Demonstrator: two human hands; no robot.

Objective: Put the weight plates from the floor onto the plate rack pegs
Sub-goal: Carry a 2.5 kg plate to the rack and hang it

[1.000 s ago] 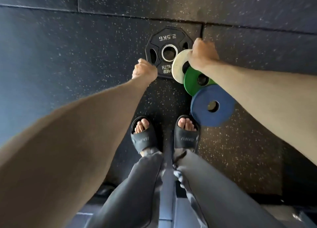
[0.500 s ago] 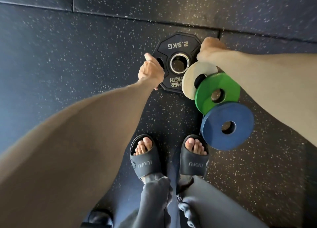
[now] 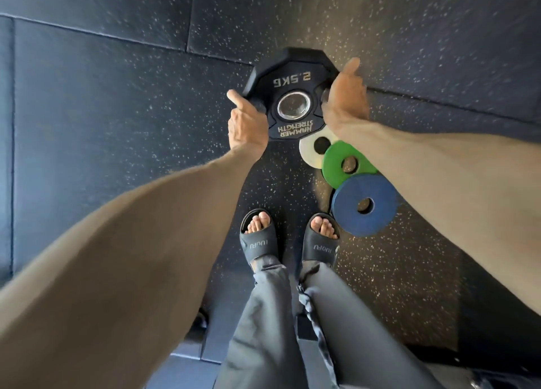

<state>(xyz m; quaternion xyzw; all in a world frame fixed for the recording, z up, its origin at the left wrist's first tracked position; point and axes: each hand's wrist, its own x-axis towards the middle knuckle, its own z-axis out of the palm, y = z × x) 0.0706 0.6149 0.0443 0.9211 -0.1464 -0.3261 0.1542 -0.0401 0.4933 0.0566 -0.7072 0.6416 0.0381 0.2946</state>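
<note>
Black plate [image 3: 292,81] gripped between both hands [image 3: 247,125] [image 3: 345,98].

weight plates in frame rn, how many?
4. Black 2.5KG plate gripped by left hand and right hand; white plate, green plate, blue plate overlapping on floor. Arms may hide more.

One head-worn wide-angle view looks steeply down, close over the speckled floor [image 3: 117,125] and feet.
</note>
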